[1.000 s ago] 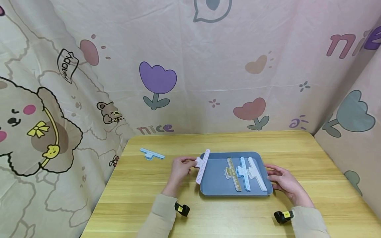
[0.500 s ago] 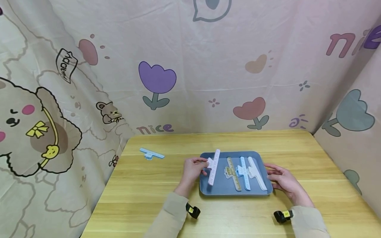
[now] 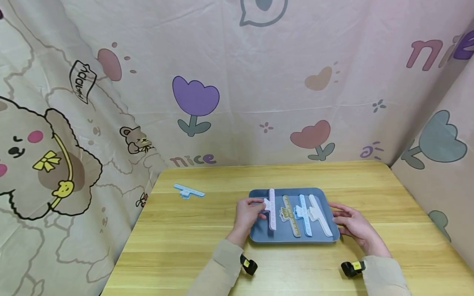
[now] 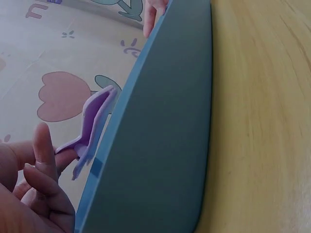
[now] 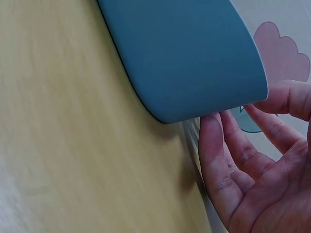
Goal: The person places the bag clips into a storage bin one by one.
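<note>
My left hand (image 3: 247,216) pinches the handle of a pale purple ruler clip (image 3: 272,209) over the left part of a blue-grey tray (image 3: 261,238). In the left wrist view the purple clip (image 4: 95,124) shows side-on above the tray's rim; whether it touches the tray floor is hidden. To its right lie a clear-and-gold clip (image 3: 291,216), a blue clip (image 3: 305,216) and a white clip (image 3: 320,216), side by side in the tray. My right hand (image 3: 353,228) touches the tray's right end with extended fingertips (image 5: 211,131).
Another light blue clip (image 3: 189,191) lies on the wooden table (image 3: 177,234) at the back left. A printed cloth (image 3: 252,82) hangs behind the table and at both sides. Each wrist wears a small black camera (image 3: 249,265).
My left hand has carried the purple clip rightward from the tray's left edge to over its inside, turning it nearly straight and lowering it. The right hand has stayed at the tray's right end.
</note>
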A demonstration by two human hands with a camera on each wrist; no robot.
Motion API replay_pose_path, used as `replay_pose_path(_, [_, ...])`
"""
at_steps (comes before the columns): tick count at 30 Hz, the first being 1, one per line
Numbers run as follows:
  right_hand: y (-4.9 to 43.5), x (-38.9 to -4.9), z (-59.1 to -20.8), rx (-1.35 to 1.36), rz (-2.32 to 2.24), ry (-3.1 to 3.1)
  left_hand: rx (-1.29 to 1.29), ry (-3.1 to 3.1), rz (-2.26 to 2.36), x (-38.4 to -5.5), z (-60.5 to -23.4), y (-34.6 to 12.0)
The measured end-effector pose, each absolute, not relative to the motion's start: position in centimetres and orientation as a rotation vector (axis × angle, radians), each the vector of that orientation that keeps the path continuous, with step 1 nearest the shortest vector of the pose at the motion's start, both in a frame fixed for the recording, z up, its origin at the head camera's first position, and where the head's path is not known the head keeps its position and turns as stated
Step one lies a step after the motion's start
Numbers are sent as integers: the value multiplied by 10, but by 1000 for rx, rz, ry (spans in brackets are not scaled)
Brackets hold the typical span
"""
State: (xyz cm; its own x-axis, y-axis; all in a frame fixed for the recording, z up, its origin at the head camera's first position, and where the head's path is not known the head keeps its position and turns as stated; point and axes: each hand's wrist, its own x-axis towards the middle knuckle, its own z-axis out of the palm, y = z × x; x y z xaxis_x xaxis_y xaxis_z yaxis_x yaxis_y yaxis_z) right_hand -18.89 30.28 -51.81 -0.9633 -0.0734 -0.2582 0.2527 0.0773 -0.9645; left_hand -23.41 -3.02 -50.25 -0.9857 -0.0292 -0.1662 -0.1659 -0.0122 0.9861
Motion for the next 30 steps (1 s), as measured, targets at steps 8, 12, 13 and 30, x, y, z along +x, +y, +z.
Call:
replay_pose_path(8, [302, -188, -518, 195, -1977, 2114, -221, 2213, 2119, -229, -501, -21])
replay_pose_path(12, [301, -188, -518, 201, -1978, 2117, -201, 2216, 2123, -228, -501, -16])
replay_pose_path(13, [301, -188, -518, 201, -1977, 2119, -206, 2209, 2124, -228, -501, -15])
replay_pose_path(30, [301, -189, -518, 195, -1974, 2119, -17, 2447, 1811, -227, -509, -15])
